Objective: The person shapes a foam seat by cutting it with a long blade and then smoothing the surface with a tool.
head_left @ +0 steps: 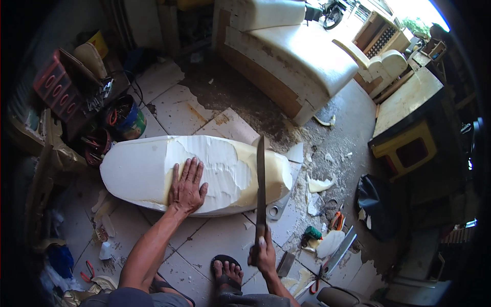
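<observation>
A long motorcycle-seat foam (pixel 135 171) lies crosswise on the floor below me, white at its left end. Its middle shows rough, ridged white cut surfaces, and its right part is yellowish. Flat on the middle of the foam, near its front edge, rests my left hand (pixel 188 188) with the fingers stretched out. My right hand (pixel 264 251) is wrapped round the handle of a long knife (pixel 261 179). The dark blade points away from me, across the foam's right part in view; whether it touches the foam I cannot tell.
White foam scraps (pixel 320 184) and crumbs litter the tiles at the right. A metal straight piece (pixel 340 253), a green spool-like item (pixel 313 233) and red-handled scissors (pixel 315 284) lie there. Behind stands a cream sofa (pixel 302 48); a tool bucket (pixel 128 117) sits at the left.
</observation>
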Tool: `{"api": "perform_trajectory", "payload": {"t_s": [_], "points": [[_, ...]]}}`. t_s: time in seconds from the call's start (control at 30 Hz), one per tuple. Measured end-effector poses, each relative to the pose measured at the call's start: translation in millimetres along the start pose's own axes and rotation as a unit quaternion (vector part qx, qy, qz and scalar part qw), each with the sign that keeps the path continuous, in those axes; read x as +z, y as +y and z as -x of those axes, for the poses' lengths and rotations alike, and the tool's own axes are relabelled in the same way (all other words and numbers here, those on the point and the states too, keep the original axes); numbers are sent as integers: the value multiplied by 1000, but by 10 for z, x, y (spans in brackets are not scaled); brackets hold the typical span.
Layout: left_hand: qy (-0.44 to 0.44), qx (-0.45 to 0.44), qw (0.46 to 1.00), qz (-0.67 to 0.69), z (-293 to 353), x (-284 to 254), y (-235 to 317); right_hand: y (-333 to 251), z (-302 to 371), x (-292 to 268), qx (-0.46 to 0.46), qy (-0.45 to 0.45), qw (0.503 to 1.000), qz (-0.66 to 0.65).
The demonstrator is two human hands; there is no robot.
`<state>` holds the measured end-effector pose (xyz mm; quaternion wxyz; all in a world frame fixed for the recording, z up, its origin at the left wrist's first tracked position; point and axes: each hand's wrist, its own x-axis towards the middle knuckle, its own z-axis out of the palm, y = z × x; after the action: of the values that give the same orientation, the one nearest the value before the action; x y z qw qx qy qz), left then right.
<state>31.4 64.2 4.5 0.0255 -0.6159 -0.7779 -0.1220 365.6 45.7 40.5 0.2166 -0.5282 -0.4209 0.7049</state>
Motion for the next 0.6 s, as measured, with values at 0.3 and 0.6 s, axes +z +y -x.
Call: {"api": "perform_trajectory", "payload": {"t_s": [0.3, 0.6], "points": [[-2, -7, 1000, 13, -43, 52, 63, -81, 118, -81, 21, -6, 1000, 18], [-10, -9, 1000, 13, -54, -19, 80, 210, -56, -76, -23, -45, 999, 13]]}}
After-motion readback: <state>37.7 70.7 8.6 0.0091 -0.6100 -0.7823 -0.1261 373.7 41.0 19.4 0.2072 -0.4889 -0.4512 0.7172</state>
